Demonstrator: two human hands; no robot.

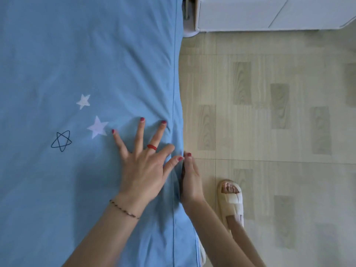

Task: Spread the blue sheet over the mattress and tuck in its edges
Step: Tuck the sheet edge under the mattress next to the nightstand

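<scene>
The blue sheet [77,54] with printed stars covers the mattress across the left of the view, its seam running along the right edge. My left hand [142,162], wearing a red ring, lies flat with fingers spread, pressing the sheet down near that edge. My right hand [189,180] is at the side of the mattress, thumb up against the sheet's edge; its fingers are hidden below the edge, so whether they hold fabric cannot be seen. The mattress itself is hidden under the sheet.
A wood-pattern tiled floor [269,93] runs along the right of the bed. My foot in a beige slipper [231,201] stands close to the bedside. White furniture [260,14] stands at the top right, next to the bed's far corner.
</scene>
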